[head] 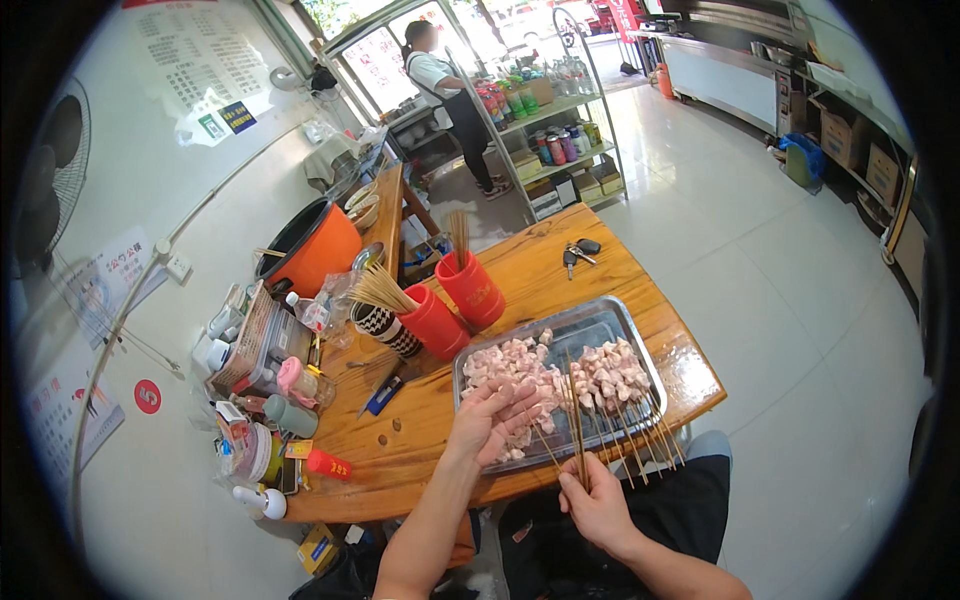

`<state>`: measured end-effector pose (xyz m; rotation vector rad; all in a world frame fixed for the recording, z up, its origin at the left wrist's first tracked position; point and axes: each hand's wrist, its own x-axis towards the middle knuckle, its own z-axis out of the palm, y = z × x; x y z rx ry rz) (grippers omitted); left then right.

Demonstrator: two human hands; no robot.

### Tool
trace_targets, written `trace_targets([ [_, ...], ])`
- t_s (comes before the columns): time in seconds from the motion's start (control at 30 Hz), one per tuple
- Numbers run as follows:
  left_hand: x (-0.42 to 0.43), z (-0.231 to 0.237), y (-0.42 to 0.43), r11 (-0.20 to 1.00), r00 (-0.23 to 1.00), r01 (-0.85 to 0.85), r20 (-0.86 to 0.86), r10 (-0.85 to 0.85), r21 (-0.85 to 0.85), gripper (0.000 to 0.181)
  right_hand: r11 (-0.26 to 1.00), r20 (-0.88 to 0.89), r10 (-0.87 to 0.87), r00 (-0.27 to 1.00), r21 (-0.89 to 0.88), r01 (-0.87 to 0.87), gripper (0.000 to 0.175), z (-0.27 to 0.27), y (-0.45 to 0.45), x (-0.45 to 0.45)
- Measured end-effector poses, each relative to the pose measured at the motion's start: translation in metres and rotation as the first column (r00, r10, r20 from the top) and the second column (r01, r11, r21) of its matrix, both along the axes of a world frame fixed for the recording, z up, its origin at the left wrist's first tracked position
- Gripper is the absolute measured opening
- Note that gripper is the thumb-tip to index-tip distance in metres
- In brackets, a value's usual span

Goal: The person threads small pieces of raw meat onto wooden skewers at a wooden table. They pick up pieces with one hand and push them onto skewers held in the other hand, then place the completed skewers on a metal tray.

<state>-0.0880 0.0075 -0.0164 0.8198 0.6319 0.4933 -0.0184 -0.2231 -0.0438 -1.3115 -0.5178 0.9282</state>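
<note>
A metal tray on the wooden table holds many small pieces of raw, pale pink meat. My left hand is over the tray's left side, palm turned up and fingers apart, close above the loose meat. At the tray's near edge, my right hand grips a small bundle of bamboo skewers pointing away from me. One thin skewer slants out from that hand towards my left fingers. Several loaded meat skewers lie side by side on the right, their bare ends over the near rim.
Two red cups and a patterned cup stand behind the tray; skewers fill some. A blue-handled utility knife lies left, keys at the far edge. Bottles and a basket line the wall. A person stands by a drinks shelf.
</note>
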Motion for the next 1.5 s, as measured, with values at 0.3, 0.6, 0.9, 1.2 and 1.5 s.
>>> trace_targets([
  [0.3, 0.001, 0.012, -0.013, 0.986, 0.987, 0.104, 0.133, -0.087, -0.128, 0.006, 0.997, 0.119, -0.059, 0.991, -0.049, 0.065, 0.009, 0.012, 0.001, -0.002],
  [0.6, -0.002, 0.012, -0.012, 0.985, 0.987, 0.161, -0.015, -0.161, 0.063, 0.024, 0.998, 0.137, -0.045, 0.99, -0.032, 0.05, 0.009, 0.013, 0.002, 0.001],
  [0.9, 0.003, 0.012, -0.016, 0.989, 0.998, 0.058, -0.031, -0.054, 0.133, 0.032, 0.998, 0.177, -0.049, 0.983, -0.04, 0.057, 0.011, 0.011, -0.004, -0.005],
  [1.2, 0.001, 0.003, -0.014, 0.991, 0.996, 0.087, 0.021, -0.09, 0.103, 0.026, 0.997, 0.188, -0.067, 0.98, -0.018, 0.071, 0.011, 0.01, -0.002, -0.004],
  [1.5, -0.002, -0.002, -0.017, 0.96, 0.988, 0.148, -0.065, -0.136, 0.236, 0.022, 0.996, 0.182, -0.079, 0.98, -0.021, 0.085, 0.012, 0.013, 0.002, -0.008],
])
